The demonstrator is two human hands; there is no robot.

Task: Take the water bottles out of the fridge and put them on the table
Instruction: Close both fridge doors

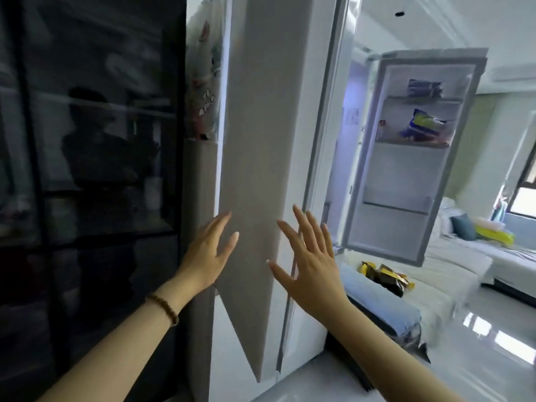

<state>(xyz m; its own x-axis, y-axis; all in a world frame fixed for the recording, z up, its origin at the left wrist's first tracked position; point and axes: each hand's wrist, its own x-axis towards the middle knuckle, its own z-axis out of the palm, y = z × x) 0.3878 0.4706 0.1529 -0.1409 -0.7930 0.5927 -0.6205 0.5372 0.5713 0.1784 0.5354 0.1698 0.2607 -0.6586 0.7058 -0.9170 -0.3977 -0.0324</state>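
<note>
Bright daylight filled the room on the right, where a white sofa (452, 256) with a teal cushion (463, 227) stood near a window (522, 198), all of it smeared by motion blur. On the left a dark glass cabinet (87, 169) showed only dim reflections, its contents impossible to make out. The fridge (203, 198) stood between them, with blurred magnets on its side. Its near door (261, 140) hung open edge-on to the camera and hid the fridge interior, so no water bottle could be seen. The far door (406, 155) swung wide, its shelves holding a blue-and-yellow packet (423, 124) and another blurred packet above; the lower shelves looked bare. The left hand (208, 253), a beaded bracelet (164, 309) on its wrist, was spread flat and held nothing, its fingertips at the left edge of the near door. The right hand (310, 265) was likewise open with splayed fingers, empty, in front of that door's right edge; whether either touched the door could not be told. Yellow-and-dark wrappers (385, 277) lay below the far door.
</note>
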